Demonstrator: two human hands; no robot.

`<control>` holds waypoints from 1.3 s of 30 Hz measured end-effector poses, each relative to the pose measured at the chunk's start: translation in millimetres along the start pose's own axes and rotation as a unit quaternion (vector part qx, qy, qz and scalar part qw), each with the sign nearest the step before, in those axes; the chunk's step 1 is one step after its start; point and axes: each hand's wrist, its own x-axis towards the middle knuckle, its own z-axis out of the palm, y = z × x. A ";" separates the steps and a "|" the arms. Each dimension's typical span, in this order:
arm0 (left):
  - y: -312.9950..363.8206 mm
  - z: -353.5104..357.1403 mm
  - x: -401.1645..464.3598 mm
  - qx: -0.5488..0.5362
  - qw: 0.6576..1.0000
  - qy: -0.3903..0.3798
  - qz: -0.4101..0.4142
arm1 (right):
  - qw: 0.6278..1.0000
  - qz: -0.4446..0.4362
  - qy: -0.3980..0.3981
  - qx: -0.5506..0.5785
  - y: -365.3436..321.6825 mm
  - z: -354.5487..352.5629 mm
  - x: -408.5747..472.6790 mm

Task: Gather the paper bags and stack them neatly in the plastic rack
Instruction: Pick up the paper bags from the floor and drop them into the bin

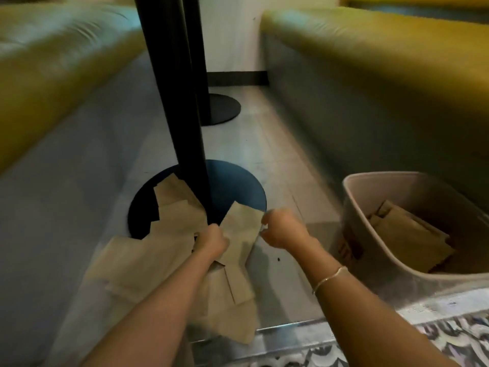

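Two bare forearms reach in from the bottom edge. The left hand [211, 241] and right hand [281, 229] pinch one flat brown paper bag [239, 231] at centre frame, above the scattered brown paper bags [148, 250]. Light and floppy, it is best held by its edges. The translucent plastic rack [370, 256] waits at right.

A black table pole [182, 107] rises from its round base [232, 186] just beyond the hands, flanked by yellow bench seats [383, 54], with a second base [222, 108] farther off.
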 end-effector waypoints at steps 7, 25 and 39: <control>-43.6 33.5 21.5 0.012 1.000 0.007 -0.012 | 0.978 0.119 -0.129 0.110 -6.8 134.2 -5.3; -29.6 21.6 32.4 -0.227 0.973 0.042 0.026 | 0.982 0.110 -0.106 0.109 -9.0 95.4 17.3; 159.3 -147.4 -74.8 -0.476 0.818 0.179 0.268 | 0.874 0.185 0.442 0.079 68.6 -214.6 -96.9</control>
